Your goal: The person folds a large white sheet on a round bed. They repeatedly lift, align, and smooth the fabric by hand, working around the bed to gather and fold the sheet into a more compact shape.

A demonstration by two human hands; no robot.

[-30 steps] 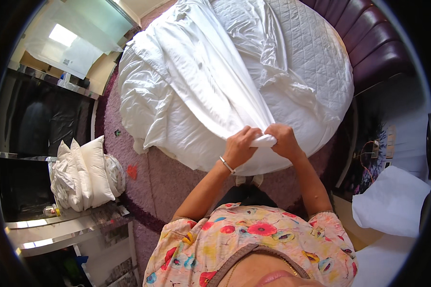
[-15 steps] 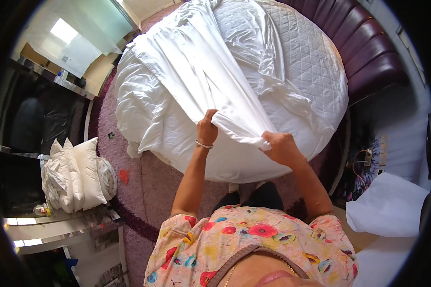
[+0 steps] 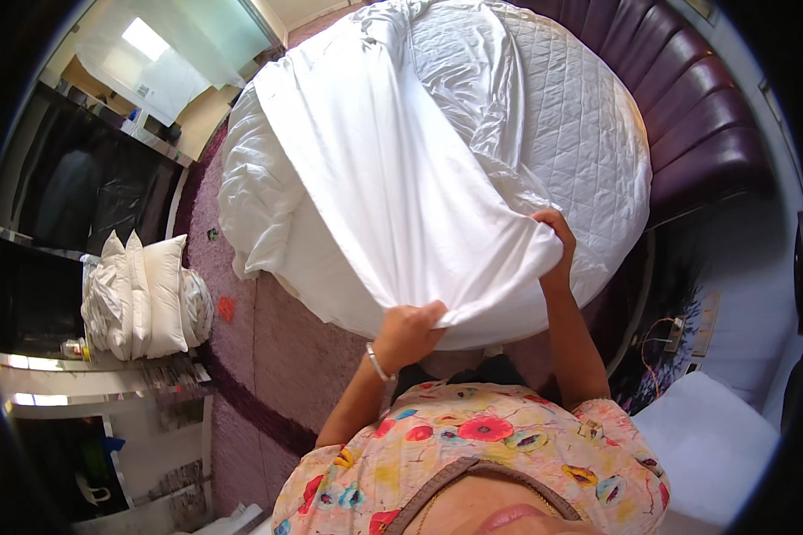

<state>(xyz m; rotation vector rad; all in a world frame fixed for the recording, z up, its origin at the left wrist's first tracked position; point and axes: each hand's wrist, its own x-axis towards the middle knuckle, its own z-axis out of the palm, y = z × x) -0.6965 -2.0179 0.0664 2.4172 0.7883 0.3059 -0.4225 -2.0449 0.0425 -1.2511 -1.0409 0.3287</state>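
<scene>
A white bed sheet stretches from the far left of the round bed toward me, its near edge lifted off the mattress. My left hand, with a bracelet on the wrist, is closed around the sheet's near left corner, close to my body. Farther out and to the right, my right hand grips the same edge, its fingers partly behind the cloth. Beneath lies a quilted white mattress pad, uncovered on the right side. More crumpled white bedding bunches along the bed's left side.
A curved purple headboard borders the bed at the far right. Stacked white pillows stand at the left, beside dark glossy panels. Purple carpet surrounds the bed. White fabric lies at the lower right.
My left hand has come down toward my body with the sheet's edge. My right hand has moved up and to the right, and the sheet is spread wider between them.
</scene>
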